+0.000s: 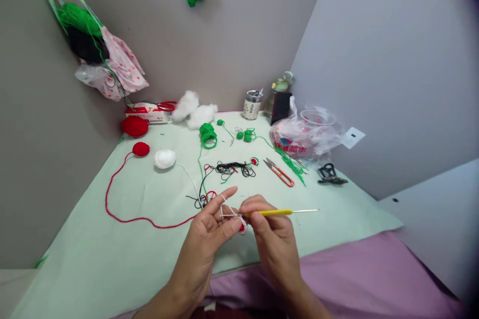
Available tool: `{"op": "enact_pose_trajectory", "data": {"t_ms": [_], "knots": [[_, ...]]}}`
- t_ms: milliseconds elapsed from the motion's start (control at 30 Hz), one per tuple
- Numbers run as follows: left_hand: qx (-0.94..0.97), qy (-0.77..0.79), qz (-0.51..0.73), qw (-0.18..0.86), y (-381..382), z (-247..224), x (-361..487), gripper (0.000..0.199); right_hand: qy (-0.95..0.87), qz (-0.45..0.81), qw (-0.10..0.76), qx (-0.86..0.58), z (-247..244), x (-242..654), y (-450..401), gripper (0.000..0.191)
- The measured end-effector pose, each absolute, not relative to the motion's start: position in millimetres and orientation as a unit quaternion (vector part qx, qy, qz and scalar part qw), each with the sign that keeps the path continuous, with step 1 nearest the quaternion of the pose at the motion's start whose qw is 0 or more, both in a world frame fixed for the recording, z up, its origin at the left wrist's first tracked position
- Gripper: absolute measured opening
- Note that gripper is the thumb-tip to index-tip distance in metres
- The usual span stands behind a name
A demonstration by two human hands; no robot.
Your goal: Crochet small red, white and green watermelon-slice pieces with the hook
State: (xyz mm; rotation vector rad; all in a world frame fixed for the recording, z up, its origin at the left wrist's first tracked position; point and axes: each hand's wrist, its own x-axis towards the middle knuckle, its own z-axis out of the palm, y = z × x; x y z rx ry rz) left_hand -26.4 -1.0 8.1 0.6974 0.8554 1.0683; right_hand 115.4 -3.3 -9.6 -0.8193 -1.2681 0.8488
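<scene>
Yellow hook (277, 213), level, seemingly red-white piece (242, 228)

Closed in by a grey back wall (243, 35), a grey left wall (33, 134) and a paler right wall (389, 60); furnished with a pale green worktop (130, 259), bordered near right by purple cloth (359, 274); softly lit.

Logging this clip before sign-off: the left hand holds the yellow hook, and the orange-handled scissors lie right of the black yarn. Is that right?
One detail is off: the head view shows the yellow hook in the right hand. The orange-handled scissors do lie right of the black yarn.
</scene>
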Motion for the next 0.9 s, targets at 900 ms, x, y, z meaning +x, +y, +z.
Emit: {"op": "enact_pose_trajectory", "data": {"t_ms": [900], "knots": [[0.392,0.416,0.481,0.665,0.1,7.1,-30.0,0.036,-0.503,0.445,0.629,-0.392,-18.7,112.4,-3.8,0.022]]}}
